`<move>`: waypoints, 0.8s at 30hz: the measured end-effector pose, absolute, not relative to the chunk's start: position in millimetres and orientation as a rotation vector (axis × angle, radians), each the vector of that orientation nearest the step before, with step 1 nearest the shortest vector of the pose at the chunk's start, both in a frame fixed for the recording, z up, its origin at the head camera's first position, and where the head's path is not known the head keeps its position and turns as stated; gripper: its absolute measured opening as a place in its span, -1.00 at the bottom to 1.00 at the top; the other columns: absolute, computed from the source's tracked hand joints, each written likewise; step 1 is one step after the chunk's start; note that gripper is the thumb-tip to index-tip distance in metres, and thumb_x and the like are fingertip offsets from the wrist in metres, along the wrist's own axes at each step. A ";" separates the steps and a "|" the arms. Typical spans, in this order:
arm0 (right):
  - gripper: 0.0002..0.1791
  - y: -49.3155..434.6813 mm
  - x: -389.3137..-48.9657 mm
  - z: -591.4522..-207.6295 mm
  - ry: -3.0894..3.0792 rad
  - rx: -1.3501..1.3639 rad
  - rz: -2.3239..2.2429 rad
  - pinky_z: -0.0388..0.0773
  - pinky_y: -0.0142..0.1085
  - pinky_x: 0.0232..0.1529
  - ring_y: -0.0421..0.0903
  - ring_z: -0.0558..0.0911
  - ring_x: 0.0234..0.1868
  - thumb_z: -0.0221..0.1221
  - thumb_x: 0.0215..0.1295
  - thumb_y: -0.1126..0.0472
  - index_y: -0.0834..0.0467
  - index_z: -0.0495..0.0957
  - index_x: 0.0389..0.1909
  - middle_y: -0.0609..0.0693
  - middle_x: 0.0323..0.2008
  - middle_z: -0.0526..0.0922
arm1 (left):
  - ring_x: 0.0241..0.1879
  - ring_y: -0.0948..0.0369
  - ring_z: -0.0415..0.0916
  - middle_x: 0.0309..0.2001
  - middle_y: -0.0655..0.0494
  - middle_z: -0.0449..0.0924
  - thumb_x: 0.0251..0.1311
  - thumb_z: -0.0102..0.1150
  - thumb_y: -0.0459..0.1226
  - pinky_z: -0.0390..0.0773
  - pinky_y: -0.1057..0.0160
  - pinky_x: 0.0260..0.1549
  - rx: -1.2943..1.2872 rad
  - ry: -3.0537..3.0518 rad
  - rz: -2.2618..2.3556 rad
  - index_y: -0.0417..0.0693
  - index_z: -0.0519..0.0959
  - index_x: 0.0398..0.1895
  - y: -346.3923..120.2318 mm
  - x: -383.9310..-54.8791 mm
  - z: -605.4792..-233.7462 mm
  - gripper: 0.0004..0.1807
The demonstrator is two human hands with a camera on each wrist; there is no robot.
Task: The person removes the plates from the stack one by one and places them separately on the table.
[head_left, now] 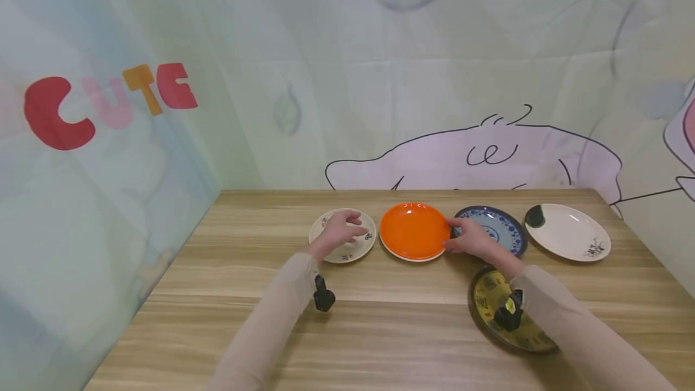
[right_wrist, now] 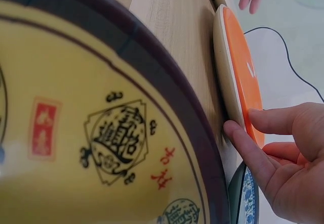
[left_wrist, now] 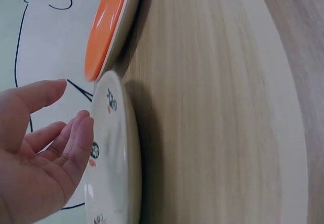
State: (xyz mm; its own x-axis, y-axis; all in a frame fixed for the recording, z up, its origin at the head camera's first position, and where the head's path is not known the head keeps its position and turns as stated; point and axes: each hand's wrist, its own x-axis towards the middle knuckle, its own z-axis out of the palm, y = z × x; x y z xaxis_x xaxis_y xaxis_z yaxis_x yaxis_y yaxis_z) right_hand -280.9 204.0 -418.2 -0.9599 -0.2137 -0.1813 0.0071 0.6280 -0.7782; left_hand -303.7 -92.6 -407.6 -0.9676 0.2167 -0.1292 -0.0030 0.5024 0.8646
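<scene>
My right hand (head_left: 471, 239) pinches the right rim of an orange plate (head_left: 414, 231), thumb on the top face and a finger at the pale outer edge. In the right wrist view, the orange plate (right_wrist: 245, 70) has a cream underside. Over a small cream plate (head_left: 355, 252) with dark and red marks hovers my left hand (head_left: 339, 231), fingers loosely bent and holding nothing. The left wrist view shows its fingertips close over the face of the cream plate (left_wrist: 114, 148). Part of a blue-and-white patterned plate (head_left: 502, 228) is hidden behind my right hand.
A white oval plate (head_left: 567, 231) with a dark green patch lies at the far right. Under my right forearm is a yellow plate (head_left: 488, 300) with a dark rim, partly covered. The wooden table (head_left: 380, 343) meets a printed curtain (head_left: 304, 107) at the back.
</scene>
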 end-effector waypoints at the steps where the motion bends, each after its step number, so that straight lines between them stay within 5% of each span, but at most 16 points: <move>1: -0.30 203.8 -280.9 -418.3 2.596 -0.168 -1.243 0.62 -0.31 -0.33 -0.13 0.62 -0.39 0.19 0.08 0.40 0.48 0.14 0.23 0.44 0.18 0.25 | -0.17 0.04 0.53 0.00 -0.20 0.47 0.06 0.22 -0.34 0.62 0.23 -0.27 0.192 2.517 1.455 -0.34 0.34 0.16 -89.6 -303.9 -407.9 -0.44; 24: -0.32 204.8 -280.2 -418.4 2.589 -0.212 -1.284 0.63 -0.31 -0.33 -0.11 0.62 -0.40 0.19 0.07 0.41 0.51 0.15 0.21 0.45 0.19 0.22 | -0.14 0.11 0.50 0.02 -0.08 0.49 -0.03 0.31 -0.32 0.58 0.30 -0.21 0.277 2.534 1.304 -0.27 0.36 0.16 -57.9 -314.9 -420.2 -0.38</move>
State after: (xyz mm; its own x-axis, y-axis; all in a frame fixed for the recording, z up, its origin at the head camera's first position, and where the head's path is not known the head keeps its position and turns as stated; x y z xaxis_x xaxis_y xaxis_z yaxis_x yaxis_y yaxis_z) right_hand -280.2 204.8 -418.4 -0.9598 -0.2357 -0.1524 -0.0214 0.6028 -0.7976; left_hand -314.9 -57.9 -420.2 -0.9433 0.2930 -0.1562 0.0432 0.5746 0.8173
